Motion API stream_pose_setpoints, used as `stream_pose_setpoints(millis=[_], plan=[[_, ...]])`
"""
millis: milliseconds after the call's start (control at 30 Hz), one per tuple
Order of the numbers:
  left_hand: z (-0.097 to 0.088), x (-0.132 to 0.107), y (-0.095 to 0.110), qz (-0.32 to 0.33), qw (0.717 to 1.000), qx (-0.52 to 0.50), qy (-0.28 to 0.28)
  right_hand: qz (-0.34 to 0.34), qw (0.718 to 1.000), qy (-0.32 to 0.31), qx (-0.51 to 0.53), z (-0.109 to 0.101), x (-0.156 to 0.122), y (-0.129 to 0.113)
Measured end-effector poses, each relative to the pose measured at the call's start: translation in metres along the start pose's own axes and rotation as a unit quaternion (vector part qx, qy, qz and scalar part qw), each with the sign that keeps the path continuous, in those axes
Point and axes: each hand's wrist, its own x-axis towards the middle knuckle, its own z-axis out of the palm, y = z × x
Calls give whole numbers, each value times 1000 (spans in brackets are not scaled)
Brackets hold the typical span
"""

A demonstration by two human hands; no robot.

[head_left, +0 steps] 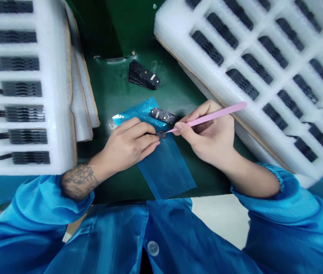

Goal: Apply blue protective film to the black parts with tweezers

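Observation:
My left hand rests on a blue perforated film sheet, its fingertips pinching a small black electronic part. My right hand grips pink tweezers, whose fine tip reaches that same part. A flat black module with a small metal-and-gold centre lies on the film just above my hands, close to my right fingers. The part is partly hidden by my fingers, so its shape is hard to make out.
White foam trays hold rows of black parts on both sides, the right one tilted above the green bench mat. A stack of black modules lies on the mat. Blue sleeves cover my arms.

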Motion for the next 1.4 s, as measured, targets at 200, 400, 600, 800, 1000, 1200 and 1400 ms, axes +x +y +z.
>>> stream_pose_setpoints(millis=[200,400,600,800,1000,1200,1400], plan=[[0,1,1,-8,1000,-9,0,-38,998,11,-48,2,-2,3],[1,0,0,-11,1000,-15,1,-44,997,0,-66,1,-2,4],[1,-1,0,-11,1000,-17,1,-49,997,5,-64,3,-1,4],[1,-1,0,-11,1000,-17,2,-55,996,9,-77,4,-1,3],[1,0,1,-12,1000,-14,5,-72,994,13,-83,3,0,4],[0,1,1,-10,1000,-10,1,-70,993,16,-98,4,0,2],[0,1,1,-8,1000,-11,-3,-53,993,17,-104,4,0,-2]])
